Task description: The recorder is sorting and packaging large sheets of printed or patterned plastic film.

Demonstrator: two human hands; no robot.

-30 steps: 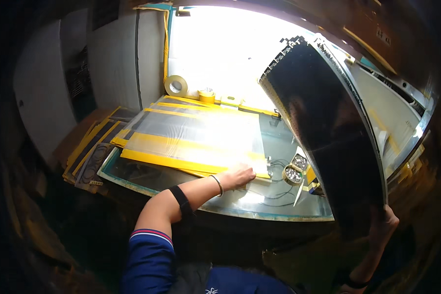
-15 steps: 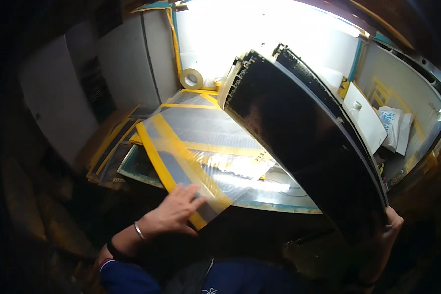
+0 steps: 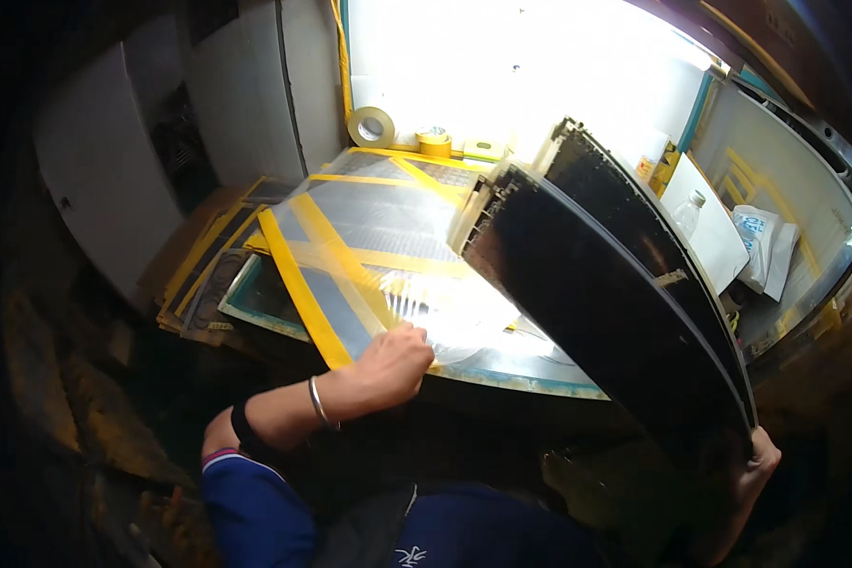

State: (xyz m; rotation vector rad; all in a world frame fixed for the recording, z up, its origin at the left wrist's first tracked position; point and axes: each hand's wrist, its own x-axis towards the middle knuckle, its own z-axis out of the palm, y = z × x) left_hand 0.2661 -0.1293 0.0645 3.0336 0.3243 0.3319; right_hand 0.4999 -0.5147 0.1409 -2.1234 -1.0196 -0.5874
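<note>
On the worktable, my left hand [image 3: 388, 364] is closed at the near edge of a clear plastic sheet [image 3: 369, 222], which is banded with yellow tape. The fingers appear to pinch the sheet, which bunches in creases beside them. At the lower right, my right hand [image 3: 759, 459] grips the near end of two long black panels held together. The front panel [image 3: 606, 303] is a broad dark slab with a pale, notched far end. Behind it, slightly spread apart, leans the second panel [image 3: 620, 204]. Both are tilted upright over the table's right part and hide what lies behind.
Tape rolls, one beige [image 3: 371, 127] and one yellow [image 3: 434, 144], stand at the back by a bright white wall. On the right are a clear bottle [image 3: 688, 213], a white board [image 3: 719, 244] and a white packet [image 3: 755, 246]. Taped sheets [image 3: 194, 275] are stacked at left.
My left hand has moved right and closed from spread fingers; the sheet's near corner is now drawn up under it. The black panels' far end has shifted right and down, their gap wider.
</note>
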